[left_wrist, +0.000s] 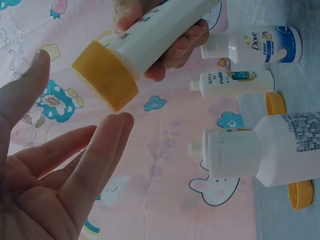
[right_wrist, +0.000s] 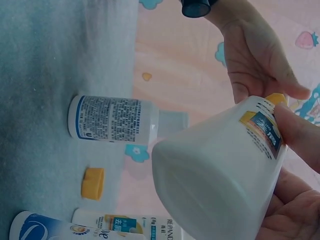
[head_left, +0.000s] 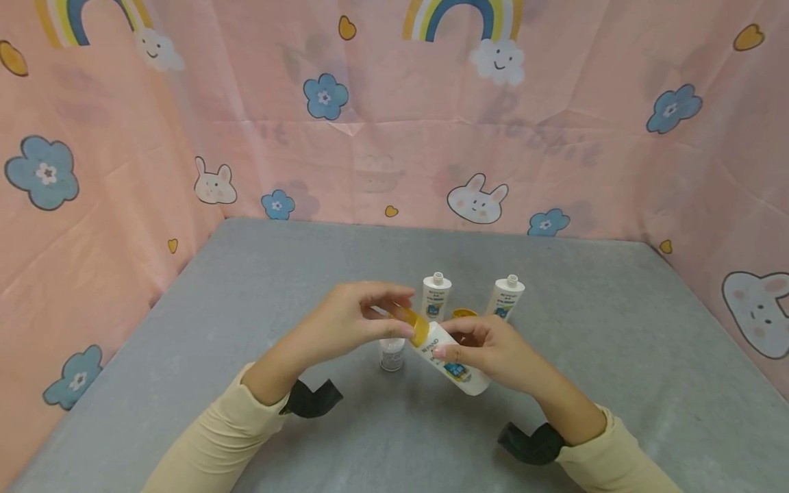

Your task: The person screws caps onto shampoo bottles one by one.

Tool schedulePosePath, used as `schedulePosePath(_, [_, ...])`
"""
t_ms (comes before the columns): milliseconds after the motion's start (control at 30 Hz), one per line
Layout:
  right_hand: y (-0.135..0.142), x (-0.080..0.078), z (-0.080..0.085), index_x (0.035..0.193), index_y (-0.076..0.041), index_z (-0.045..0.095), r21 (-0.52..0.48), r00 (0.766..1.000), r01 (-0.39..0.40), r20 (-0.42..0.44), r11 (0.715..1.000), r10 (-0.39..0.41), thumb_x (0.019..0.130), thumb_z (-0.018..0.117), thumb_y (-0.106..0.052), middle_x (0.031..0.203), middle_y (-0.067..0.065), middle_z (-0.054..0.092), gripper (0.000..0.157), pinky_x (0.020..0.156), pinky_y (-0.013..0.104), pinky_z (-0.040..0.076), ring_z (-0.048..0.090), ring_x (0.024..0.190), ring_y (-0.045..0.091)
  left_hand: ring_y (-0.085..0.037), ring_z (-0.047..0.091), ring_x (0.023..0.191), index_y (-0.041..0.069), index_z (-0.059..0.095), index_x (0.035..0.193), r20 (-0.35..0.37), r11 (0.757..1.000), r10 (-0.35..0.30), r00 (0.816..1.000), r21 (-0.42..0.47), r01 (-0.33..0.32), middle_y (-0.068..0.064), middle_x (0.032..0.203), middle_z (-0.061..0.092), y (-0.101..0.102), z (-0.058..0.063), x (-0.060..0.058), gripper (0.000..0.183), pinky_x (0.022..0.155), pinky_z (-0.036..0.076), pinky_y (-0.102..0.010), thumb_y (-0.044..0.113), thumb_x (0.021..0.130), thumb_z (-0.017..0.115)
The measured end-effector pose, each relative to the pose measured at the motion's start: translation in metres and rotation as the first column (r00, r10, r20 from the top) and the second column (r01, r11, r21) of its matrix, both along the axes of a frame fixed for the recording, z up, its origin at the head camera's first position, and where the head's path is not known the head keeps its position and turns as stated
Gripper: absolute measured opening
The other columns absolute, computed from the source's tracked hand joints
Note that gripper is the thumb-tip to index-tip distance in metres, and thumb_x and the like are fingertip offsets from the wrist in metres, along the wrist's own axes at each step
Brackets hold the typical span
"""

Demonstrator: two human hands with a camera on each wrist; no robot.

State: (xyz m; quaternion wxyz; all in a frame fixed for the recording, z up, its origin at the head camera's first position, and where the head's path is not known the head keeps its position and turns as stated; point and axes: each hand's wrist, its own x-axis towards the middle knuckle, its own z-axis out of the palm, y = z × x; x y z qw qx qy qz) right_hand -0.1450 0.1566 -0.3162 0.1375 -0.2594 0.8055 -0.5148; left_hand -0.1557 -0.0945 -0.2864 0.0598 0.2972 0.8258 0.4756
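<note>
My right hand [head_left: 499,346] grips a white shampoo bottle [right_wrist: 205,170] by its body, fingers and thumb wrapped round it. The bottle tilts, its yellow cap [left_wrist: 106,75] pointing up and to the left in the head view. Around that cap is my left hand [head_left: 345,318], its fingers spread and only lightly bent. In the left wrist view the thumb stands well away from the cap, while the fingertips are right at its lower edge.
Two uncapped white bottles [head_left: 436,291] stand behind the hands. A small-print bottle [left_wrist: 290,145] with a translucent cap stands below my left hand. Near them are a blue-and-white Dove bottle [left_wrist: 270,45] and two loose yellow caps [left_wrist: 301,195]. Pink printed cloth [head_left: 382,150] walls the grey table [head_left: 320,260].
</note>
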Motion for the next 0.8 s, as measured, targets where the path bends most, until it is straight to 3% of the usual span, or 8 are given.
schedulePosePath(167, [-0.0006, 0.0001, 0.0005, 0.117, 0.003, 0.069, 0.006, 1.0, 0.002, 0.008, 1.0, -0.002, 0.093, 0.07, -0.018, 0.103, 0.017, 0.065, 0.032, 0.074, 0.037, 0.054, 0.06, 0.085, 0.023, -0.009, 0.068, 0.095, 0.007, 0.073, 0.118, -0.042, 0.998, 0.007, 0.999, -0.057, -0.01, -0.002, 0.107, 0.074, 0.0025, -0.0022, -0.0011, 0.035, 0.079, 0.057, -0.022, 0.02, 0.086, 0.079])
schedulePosePath(367, [0.0001, 0.0001, 0.0007, 0.115, 0.003, 0.07, 0.012, 1.0, -0.001, 0.006, 1.0, 0.001, 0.093, 0.07, -0.017, 0.103, 0.017, 0.065, 0.03, 0.074, 0.037, 0.054, 0.06, 0.084, 0.023, -0.015, 0.068, 0.1, 0.002, 0.071, 0.119, -0.038, 0.998, -0.063, 0.997, -0.009, 0.062, -0.009, 0.112, 0.073, 0.0028, -0.0058, -0.0031, 0.037, 0.081, 0.058, -0.02, 0.014, 0.085, 0.078])
schedulePosePath(600, [0.001, 0.0001, 0.0017, 0.116, 0.003, 0.069, 0.008, 1.0, -0.011, -0.007, 1.0, 0.011, 0.093, 0.07, -0.017, 0.103, 0.017, 0.066, 0.031, 0.072, 0.036, 0.055, 0.061, 0.083, 0.021, -0.01, 0.068, 0.093, 0.009, 0.071, 0.121, -0.005, 0.999, 0.036, 0.999, -0.009, -0.036, -0.002, 0.106, 0.075, 0.0019, -0.0018, -0.001, 0.036, 0.078, 0.058, -0.025, 0.02, 0.087, 0.078])
schedulePosePath(800, [0.0013, 0.0, 0.0018, 0.116, 0.003, 0.069, 0.013, 1.0, -0.02, 0.007, 1.0, 0.02, 0.093, 0.069, -0.018, 0.103, 0.018, 0.066, 0.031, 0.074, 0.039, 0.054, 0.061, 0.084, 0.024, -0.008, 0.067, 0.092, 0.01, 0.074, 0.116, 0.012, 0.999, 0.002, 1.0, -0.044, -0.001, -0.001, 0.104, 0.075, 0.0027, -0.0014, -0.0001, 0.03, 0.078, 0.058, -0.024, 0.017, 0.088, 0.077])
